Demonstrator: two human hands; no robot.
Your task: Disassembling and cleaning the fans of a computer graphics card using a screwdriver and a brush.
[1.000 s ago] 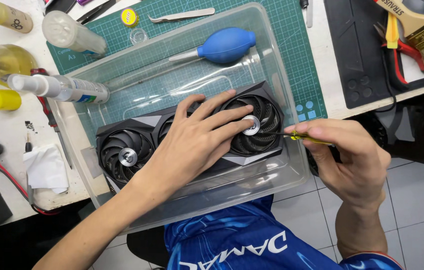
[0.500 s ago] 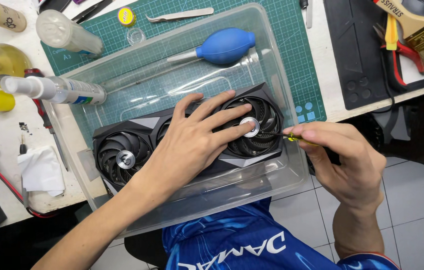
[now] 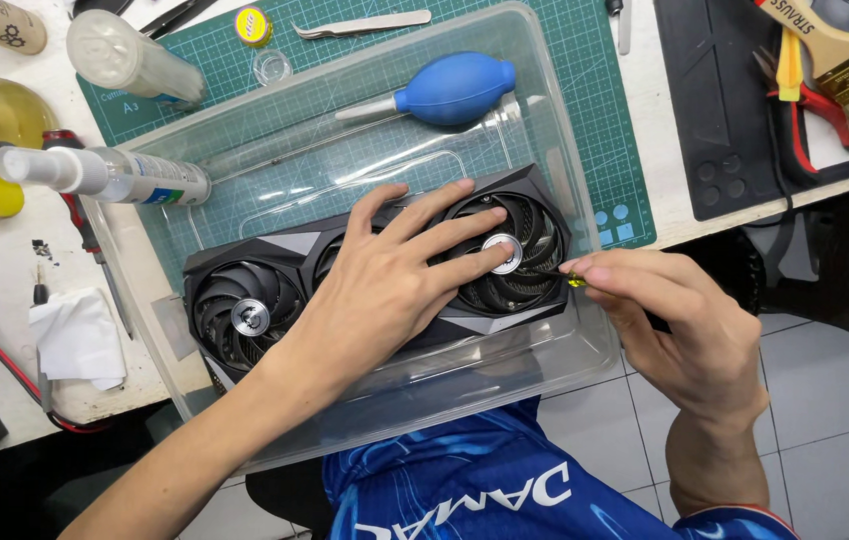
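Now left hand presses graphics card; right hand holds screwdriver beside it.

A white workbench carries a green cutting mat and a black mat. A clear plastic tub, spray bottle and crumpled tissue also rest there.

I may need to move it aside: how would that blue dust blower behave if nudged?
The blue dust blower lies on its side in the clear plastic bin; its rounded bulb would probably roll. It looks soft and light, so likely squashy, not fragile.
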